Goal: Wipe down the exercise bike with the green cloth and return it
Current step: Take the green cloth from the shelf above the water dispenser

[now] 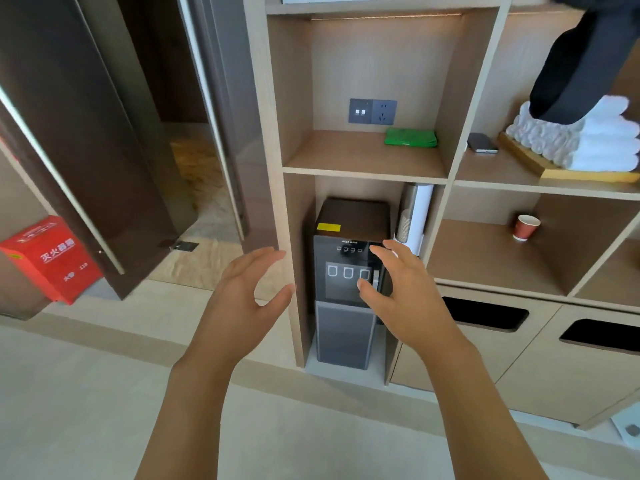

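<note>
Head view: dark object (585, 60) cut off, unidentifiable.

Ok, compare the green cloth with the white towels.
The green cloth is one flat folded piece; the white towels are many, rolled and stacked. The cloth lies straight on its shelf, below the wall socket; the towels sit on a wooden tray in the next compartment to the right. A dark garment hangs over the towels; nothing covers the cloth. Neither hand touches either.

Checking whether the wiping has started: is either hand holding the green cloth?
No, the green cloth lies folded on the shelf, and both hands are empty.
</note>
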A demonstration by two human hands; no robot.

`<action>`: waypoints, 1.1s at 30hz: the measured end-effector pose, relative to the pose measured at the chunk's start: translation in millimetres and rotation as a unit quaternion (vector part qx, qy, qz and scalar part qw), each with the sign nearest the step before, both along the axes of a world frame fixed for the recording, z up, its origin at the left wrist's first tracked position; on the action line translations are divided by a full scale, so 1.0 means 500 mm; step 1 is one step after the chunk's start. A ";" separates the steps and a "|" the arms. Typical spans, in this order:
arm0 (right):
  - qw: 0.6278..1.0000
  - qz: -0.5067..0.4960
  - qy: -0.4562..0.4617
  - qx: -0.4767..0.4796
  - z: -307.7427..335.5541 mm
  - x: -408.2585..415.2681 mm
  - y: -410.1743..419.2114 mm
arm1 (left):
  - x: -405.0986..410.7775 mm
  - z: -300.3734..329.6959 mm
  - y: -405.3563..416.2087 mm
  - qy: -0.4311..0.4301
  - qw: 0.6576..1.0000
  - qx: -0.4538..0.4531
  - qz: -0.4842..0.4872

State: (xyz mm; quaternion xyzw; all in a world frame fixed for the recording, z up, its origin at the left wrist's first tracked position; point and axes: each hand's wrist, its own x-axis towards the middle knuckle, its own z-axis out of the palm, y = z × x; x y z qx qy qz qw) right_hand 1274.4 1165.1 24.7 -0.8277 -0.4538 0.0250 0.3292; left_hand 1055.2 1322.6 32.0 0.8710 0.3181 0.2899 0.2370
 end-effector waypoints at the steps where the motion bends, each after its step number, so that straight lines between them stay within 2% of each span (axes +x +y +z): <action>1: 1.000 0.001 0.000 0.001 0.000 0.032 0.005 | 0.032 0.005 0.005 0.005 1.000 0.004 0.004; 8: 1.000 0.005 0.029 -0.003 -0.015 0.208 0.029 | 0.206 0.020 0.029 0.026 1.000 0.004 0.012; 18: 0.999 -0.012 0.035 0.010 -0.050 0.363 0.118 | 0.369 0.005 0.121 0.048 0.999 0.008 0.015; 25: 0.999 -0.041 0.016 0.024 -0.060 0.466 0.212 | 0.487 -0.027 0.263 0.031 0.999 0.022 -0.020; 33: 0.997 -0.077 0.002 0.026 -0.004 0.571 0.363 | 0.653 0.000 0.467 0.004 0.996 0.023 -0.087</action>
